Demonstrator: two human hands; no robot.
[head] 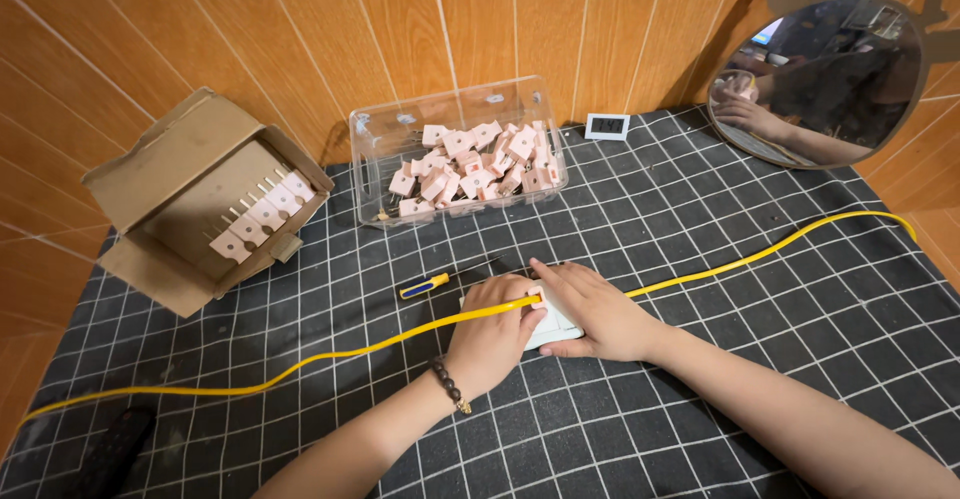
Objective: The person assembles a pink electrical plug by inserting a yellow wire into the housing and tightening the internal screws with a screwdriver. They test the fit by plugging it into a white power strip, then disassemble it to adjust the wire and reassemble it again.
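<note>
Both forearms are seen reaching in; the left hand (492, 339), fingers curled shut, is pressed over a small white block (556, 327), while the right hand (598, 311), fingers extended, is laid flat against it. A yellow cable (300, 361) is run across the gridded surface (700, 219) beneath them. Beyond, a screwdriver (432, 281) and a clear tub of pink plugs (470, 159) are seen. The block could be jerked loose if the cable is snagged.

Open brown cardboard box (205, 199) far left; small white-framed grey screen (607, 126) by the back wall.
</note>
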